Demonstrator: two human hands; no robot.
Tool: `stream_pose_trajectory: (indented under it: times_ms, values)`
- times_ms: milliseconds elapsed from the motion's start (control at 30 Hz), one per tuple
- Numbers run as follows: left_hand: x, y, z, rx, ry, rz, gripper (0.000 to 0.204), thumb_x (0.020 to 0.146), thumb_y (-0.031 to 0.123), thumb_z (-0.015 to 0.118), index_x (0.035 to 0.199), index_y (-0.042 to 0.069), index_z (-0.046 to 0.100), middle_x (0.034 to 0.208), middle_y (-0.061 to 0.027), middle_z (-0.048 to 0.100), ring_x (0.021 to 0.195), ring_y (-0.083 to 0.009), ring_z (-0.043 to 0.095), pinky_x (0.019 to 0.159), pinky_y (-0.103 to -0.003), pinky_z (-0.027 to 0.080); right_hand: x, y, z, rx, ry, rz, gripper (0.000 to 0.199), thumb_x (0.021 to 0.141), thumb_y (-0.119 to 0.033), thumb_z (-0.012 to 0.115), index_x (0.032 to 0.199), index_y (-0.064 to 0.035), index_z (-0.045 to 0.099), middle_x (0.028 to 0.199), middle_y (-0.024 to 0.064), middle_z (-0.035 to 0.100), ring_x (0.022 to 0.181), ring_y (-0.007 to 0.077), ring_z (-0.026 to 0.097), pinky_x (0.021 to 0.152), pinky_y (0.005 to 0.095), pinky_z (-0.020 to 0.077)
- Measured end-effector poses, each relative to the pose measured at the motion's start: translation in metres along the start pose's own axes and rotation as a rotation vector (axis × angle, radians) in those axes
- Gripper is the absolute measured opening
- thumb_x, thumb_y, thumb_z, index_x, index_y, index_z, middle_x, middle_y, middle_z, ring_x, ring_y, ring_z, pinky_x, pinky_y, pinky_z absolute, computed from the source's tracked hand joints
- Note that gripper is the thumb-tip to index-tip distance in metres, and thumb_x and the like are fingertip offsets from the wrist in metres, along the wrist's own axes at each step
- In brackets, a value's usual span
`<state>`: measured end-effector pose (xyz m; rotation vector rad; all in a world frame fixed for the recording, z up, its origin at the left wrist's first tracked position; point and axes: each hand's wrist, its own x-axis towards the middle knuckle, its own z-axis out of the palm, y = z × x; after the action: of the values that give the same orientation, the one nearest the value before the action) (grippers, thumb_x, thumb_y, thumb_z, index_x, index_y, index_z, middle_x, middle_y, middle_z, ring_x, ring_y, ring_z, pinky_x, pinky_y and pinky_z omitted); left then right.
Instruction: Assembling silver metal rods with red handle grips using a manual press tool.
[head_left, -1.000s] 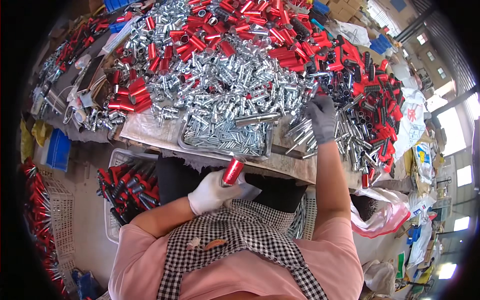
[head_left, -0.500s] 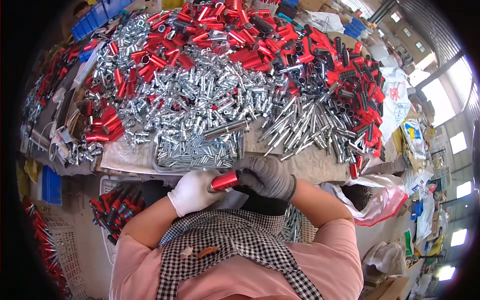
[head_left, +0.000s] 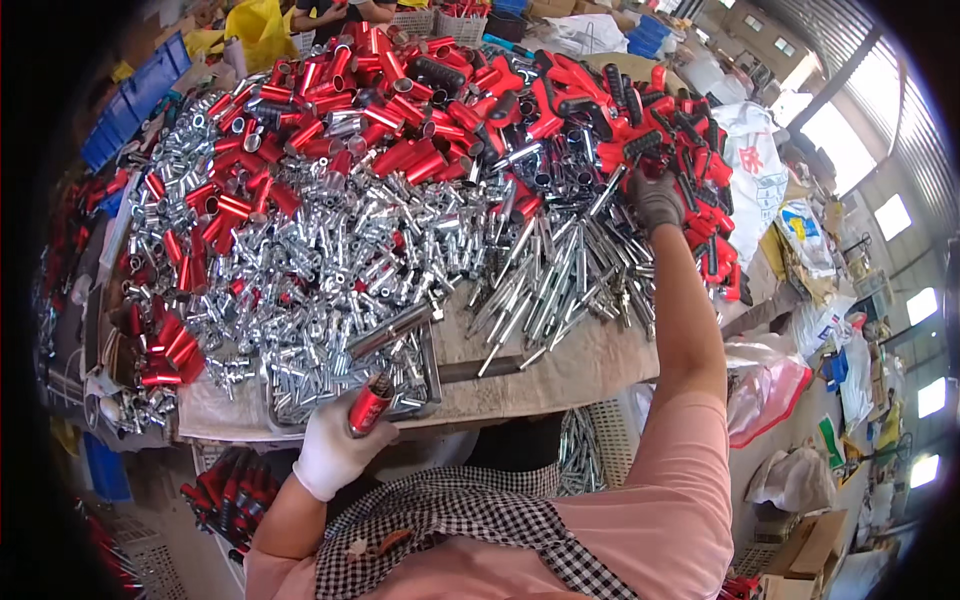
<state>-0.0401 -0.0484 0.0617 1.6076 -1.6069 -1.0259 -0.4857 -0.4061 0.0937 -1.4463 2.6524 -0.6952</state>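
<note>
My left hand (head_left: 340, 449), in a white glove, is closed round a short red metal tube (head_left: 370, 404) with a dark open end pointing up, just over the table's near edge. My right hand (head_left: 657, 198), in a grey glove, reaches far right into a heap of red and black plastic handles (head_left: 708, 160). Its fingers are partly hidden among the handles, so what they touch cannot be made out. Between the hands lie long thin metal rods (head_left: 545, 290). A shallow tray (head_left: 434, 385) of small steel pins sits beside the left hand.
Silver fittings (head_left: 330, 240) cover the middle of the table, with red tubes (head_left: 420, 155) piled behind. Below the table edge, a crate holds red-and-black parts (head_left: 235, 490). White sacks (head_left: 750, 165) stand at right. Another person's arms (head_left: 340, 14) show at the far edge.
My right hand has left the red tube and stretched out to the handle heap at far right. My left hand, still holding the tube, has moved left and lower. The view has shifted.
</note>
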Motion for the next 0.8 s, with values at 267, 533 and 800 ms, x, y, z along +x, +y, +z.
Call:
stream_pose_trajectory:
  times_ms: [267, 533, 800]
  values:
    - [0.011, -0.002, 0.003, 0.025, 0.012, -0.057, 0.028, 0.072, 0.020, 0.077, 0.079, 0.001, 0.059, 0.065, -0.0142, 0.056, 0.058, -0.0285, 0.053, 0.060, -0.038, 0.046, 0.129, 0.046, 0.073, 0.243, 0.251, 0.093, 0.095, 0.063, -0.054, 0.082, 0.127, 0.0087, 0.051, 0.120, 0.0244, 0.063, 0.111, 0.0343, 0.063, 0.095, 0.0428, 0.0488]
    - [0.003, -0.009, 0.007, 0.023, 0.044, 0.022, 0.025, 0.072, 0.017, 0.075, 0.078, 0.002, 0.057, 0.064, -0.0074, 0.050, 0.059, -0.0173, 0.046, 0.059, -0.034, 0.043, 0.066, 0.038, 0.029, 1.496, -0.425, -0.090, 0.023, 0.084, -0.024, 0.066, 0.101, -0.0095, 0.067, 0.081, 0.0060, 0.065, 0.061, 0.0168, 0.061, 0.047, 0.0339, 0.0491]
    - [-0.019, -0.045, 0.004, 0.416, 0.002, 0.311, 0.029, 0.077, 0.028, 0.072, 0.096, 0.008, 0.066, 0.081, -0.0156, 0.065, 0.074, -0.0365, 0.065, 0.067, -0.045, 0.052, -0.220, 0.031, -0.057, 1.200, -1.060, -0.512, 0.063, 0.081, -0.026, 0.067, 0.132, 0.0059, 0.048, 0.100, 0.0114, 0.064, 0.087, 0.0215, 0.063, 0.075, 0.0337, 0.0525]
